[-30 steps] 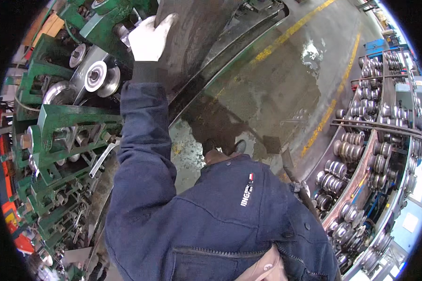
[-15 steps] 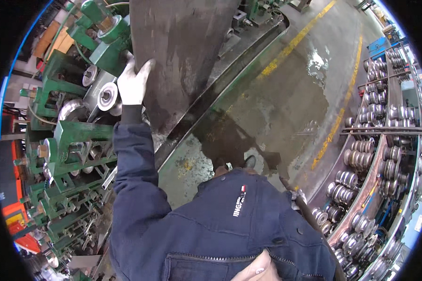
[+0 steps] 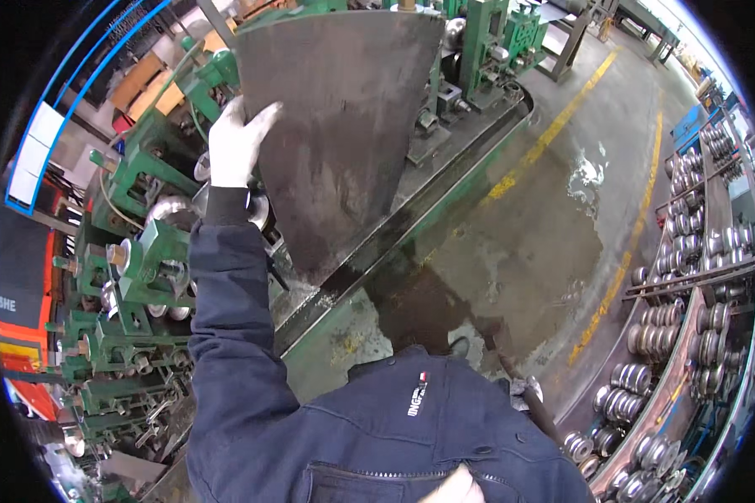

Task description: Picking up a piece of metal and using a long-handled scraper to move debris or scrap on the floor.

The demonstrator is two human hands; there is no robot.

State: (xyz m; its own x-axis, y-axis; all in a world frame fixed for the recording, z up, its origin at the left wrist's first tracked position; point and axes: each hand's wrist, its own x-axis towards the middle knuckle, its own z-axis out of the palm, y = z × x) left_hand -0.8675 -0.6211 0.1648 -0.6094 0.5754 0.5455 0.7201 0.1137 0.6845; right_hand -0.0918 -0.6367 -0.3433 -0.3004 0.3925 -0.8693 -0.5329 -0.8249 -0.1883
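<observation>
Where the gloved left hand (image 3: 239, 144), thumb spread, meets its edge, a dark panel (image 3: 335, 126) extends rightward: likely stiff, heavy, slick; best held by both sides. Firmness of grip uncertain; right hand unseen.

Along the right side of the frame, a rack (image 3: 696, 279) holds rows of shiny metal rollers (image 3: 656, 338). A blue box (image 3: 688, 124) stands near its far end, at the upper right. Two worn yellow lines (image 3: 554, 138) cross the grey floor (image 3: 520, 243), which has a dark, wet-looking patch. At the left edge, a blue frame (image 3: 65, 126) rises above a dark panel (image 3: 17, 268) edged in orange.
</observation>
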